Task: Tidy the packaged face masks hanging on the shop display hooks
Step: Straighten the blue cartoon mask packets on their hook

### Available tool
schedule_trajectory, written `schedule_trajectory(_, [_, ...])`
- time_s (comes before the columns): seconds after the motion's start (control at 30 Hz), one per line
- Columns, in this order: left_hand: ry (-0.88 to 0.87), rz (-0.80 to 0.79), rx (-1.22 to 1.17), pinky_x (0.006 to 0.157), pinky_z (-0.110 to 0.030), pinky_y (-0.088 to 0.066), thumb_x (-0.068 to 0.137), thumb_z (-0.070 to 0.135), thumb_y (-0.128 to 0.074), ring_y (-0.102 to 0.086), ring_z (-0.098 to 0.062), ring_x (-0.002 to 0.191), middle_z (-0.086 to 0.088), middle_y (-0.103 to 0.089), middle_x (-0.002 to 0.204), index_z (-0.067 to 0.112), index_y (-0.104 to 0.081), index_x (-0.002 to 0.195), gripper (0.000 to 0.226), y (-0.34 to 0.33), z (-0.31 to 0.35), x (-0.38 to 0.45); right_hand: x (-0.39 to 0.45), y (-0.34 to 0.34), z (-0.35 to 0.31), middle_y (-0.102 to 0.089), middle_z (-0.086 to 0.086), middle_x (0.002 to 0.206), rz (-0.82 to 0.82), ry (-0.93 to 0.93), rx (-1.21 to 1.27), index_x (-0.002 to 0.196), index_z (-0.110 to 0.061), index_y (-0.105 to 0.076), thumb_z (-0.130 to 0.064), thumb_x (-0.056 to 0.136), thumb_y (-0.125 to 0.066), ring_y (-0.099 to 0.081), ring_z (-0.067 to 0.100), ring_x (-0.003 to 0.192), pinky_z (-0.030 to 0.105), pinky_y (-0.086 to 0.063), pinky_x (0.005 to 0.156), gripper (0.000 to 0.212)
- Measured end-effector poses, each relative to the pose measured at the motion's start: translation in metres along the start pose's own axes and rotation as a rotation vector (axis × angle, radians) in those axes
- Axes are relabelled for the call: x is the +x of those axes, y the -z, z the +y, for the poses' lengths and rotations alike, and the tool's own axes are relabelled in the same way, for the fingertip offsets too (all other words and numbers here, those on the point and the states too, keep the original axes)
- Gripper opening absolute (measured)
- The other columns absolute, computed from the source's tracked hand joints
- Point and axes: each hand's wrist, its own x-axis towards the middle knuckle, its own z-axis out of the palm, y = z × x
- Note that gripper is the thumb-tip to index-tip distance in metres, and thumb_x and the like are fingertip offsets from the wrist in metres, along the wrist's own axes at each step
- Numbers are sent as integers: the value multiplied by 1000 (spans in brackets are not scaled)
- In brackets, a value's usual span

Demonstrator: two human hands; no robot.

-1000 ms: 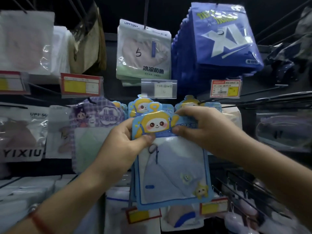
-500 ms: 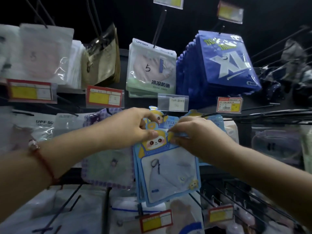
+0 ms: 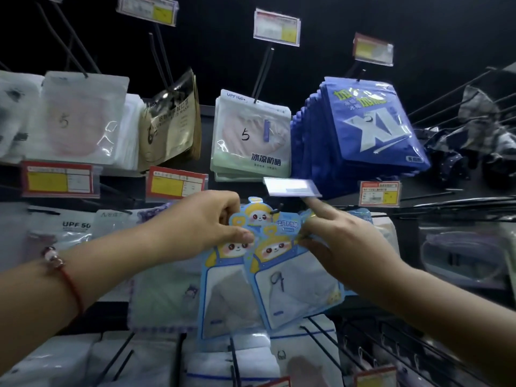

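Note:
Blue cartoon mask packs hang on a middle hook (image 3: 276,211). My left hand (image 3: 203,222) pinches the header of one blue pack (image 3: 223,289) at its left side. My right hand (image 3: 343,241) holds the top right of the front pack marked "9" (image 3: 296,291), which tilts to the right. The right forefinger sticks out and lifts the clear price tag holder (image 3: 290,187) at the hook's tip. A third cartoon header (image 3: 258,215) shows behind the two packs.
Above hang a green-white mask pack marked "5" (image 3: 250,135), a thick stack of blue XL packs (image 3: 368,127), a brown pack (image 3: 170,121) and clear packs (image 3: 81,115). Red and yellow price tags (image 3: 176,182) jut forward. White packs (image 3: 229,361) and bare wire hooks (image 3: 321,342) lie below.
The view tilted upward. My right forefinger stretched out and flipped the clear price tag holder up. The front pack swung to the right, and a second pack now shows beside it.

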Motion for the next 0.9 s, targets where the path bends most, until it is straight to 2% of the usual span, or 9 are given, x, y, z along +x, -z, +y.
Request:
schedule_trajectory(0.07, [-1,40,-10,60,-38,-50,75,52,-75,-63,-9,60,3,-73,74,25,-57,80,34,-1,-5,1,-4,-3,5,-56,17,135,-14,43,-41,76,-17,-66,-17,78,-80,-67,33,96,31,-50,60,13])
schedule_trajectory(0.13, [-45,113,-21,60,-35,-49,83,44,-74,-62,-7,60,2,-71,74,27,-56,82,25,-8,-4,4,-4,-3,7,-53,23,137,-37,71,-61,78,-16,-69,-19,77,-82,-61,37,117,39,-55,79,14])
schedule_trajectory(0.2, [-116,191,-55,60,-32,-47,88,41,-71,-60,-5,60,5,-70,74,28,-57,85,20,-17,0,8,-3,-2,10,-49,26,141,-47,108,-110,79,-16,-69,-22,76,-83,-50,39,130,47,-48,96,15])
schedule_trajectory(0.23, [-148,231,-65,62,-34,-49,90,42,-69,-61,-5,63,6,-70,75,29,-57,87,18,-21,1,10,-3,-2,11,-46,26,144,-50,136,-141,79,-16,-69,-23,77,-81,-45,40,134,48,-43,102,14])
schedule_trajectory(0.33, [-206,341,-79,66,-43,-52,93,44,-66,-65,-14,68,5,-69,75,31,-58,95,15,-32,2,18,-3,-2,17,-38,24,151,-72,219,-209,83,-18,-68,-28,82,-75,-36,39,141,51,-34,112,12])
schedule_trajectory(0.5, [-172,428,-268,72,-44,-55,94,39,-65,-69,-8,76,7,-71,80,30,-59,94,10,-50,3,30,-6,-2,26,-37,23,152,-67,269,-289,80,-20,-67,-27,80,-74,-31,36,143,44,-22,119,10])
schedule_trajectory(0.67, [-68,500,-366,73,-48,-55,94,36,-67,-68,-15,76,3,-71,81,29,-60,91,10,-66,-3,39,-5,1,26,-42,24,148,-74,247,-322,77,-22,-66,-26,75,-79,-36,38,140,48,-25,112,14])
schedule_trajectory(0.8, [-25,532,-475,74,-52,-55,94,34,-67,-69,-25,79,-4,-71,81,23,-59,90,15,-66,-4,47,-1,0,25,-37,24,151,-63,236,-302,78,-21,-65,-27,79,-76,-34,39,141,49,-26,112,13])
schedule_trajectory(0.9, [0,547,-475,73,-51,-55,93,35,-69,-69,-25,79,-4,-71,80,21,-59,88,17,-64,-4,54,2,-3,22,-32,25,153,-60,225,-299,78,-21,-64,-28,81,-74,-31,38,143,48,-24,114,13])
